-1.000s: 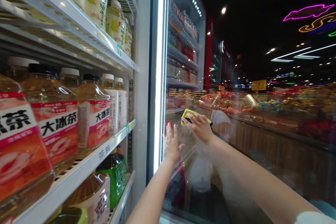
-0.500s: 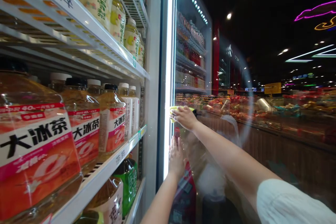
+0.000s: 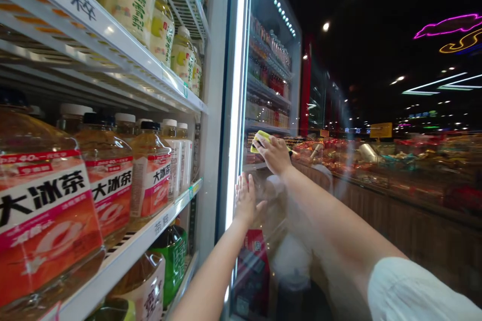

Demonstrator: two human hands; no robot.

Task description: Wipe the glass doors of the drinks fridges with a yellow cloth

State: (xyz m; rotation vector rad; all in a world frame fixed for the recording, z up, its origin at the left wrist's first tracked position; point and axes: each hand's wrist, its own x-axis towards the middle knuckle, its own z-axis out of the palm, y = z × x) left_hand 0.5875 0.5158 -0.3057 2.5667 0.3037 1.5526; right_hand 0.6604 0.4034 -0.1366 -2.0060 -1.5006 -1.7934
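My right hand point(image 3: 276, 154) grips a yellow cloth point(image 3: 260, 141) and presses it to the inner face of a glass cooler door point(image 3: 301, 210). Part of the cloth is hidden under the fingers. Lower and to the left, my left hand point(image 3: 246, 200) lies flat against the same glass with its fingers stretched out, close beside the bright light strip point(image 3: 234, 110) along the door's edge. Shelves of bottles and my own form show faintly in or through the glass.
On the left, a white wire shelf point(image 3: 150, 225) bears large iced tea bottles point(image 3: 45, 210) with red labels. Pear drink bottles point(image 3: 128, 0) stand on the shelf above, and a green bottle point(image 3: 175, 256) below. Beyond the glass is a dark shop with heaped packaged goods point(image 3: 414, 160).
The right hand and cloth have moved up and rightward, away from the light strip. My left hand has shifted slightly up and left on the glass. The view has turned slightly right.
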